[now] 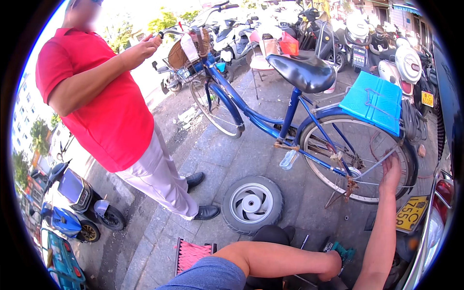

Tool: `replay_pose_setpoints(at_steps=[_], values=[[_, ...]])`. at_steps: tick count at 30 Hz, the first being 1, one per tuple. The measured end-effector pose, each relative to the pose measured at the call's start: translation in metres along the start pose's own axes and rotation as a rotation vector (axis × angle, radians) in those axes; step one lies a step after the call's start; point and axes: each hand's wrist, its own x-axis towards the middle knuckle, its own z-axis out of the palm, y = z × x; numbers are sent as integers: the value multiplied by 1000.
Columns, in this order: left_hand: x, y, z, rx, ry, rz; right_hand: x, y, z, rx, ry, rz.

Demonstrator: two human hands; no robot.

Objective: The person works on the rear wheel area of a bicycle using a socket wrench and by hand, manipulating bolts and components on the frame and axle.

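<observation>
A blue bicycle stands in front of me, its rear wheel to my right. My right hand reaches up to the back of that wheel, beside a thin metal stay. Its fingers point upward, fairly straight, against the tyre and stay; I cannot tell how firmly they touch. My left hand is low, bent downward at the end of a bare forearm, with its fingers hidden. Close by it lies a green tool or part. A loose wheel with a grey hub lies flat on the paving.
A person in a red shirt stands at left, hands near the handlebar. A stool with a pink woven seat is beside me. Several scooters are parked at left and behind. A red tail lamp and yellow plate are close at right.
</observation>
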Motion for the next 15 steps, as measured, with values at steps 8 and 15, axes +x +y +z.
replay_pose_setpoints(at_steps=[8, 15], values=[[-14, 1, -16, 41, -45, 4, 24, 67, -110, 74, 421, 388], [-28, 1, -13, -13, 52, 2, 27, 27, -82, 117, 478, 412]])
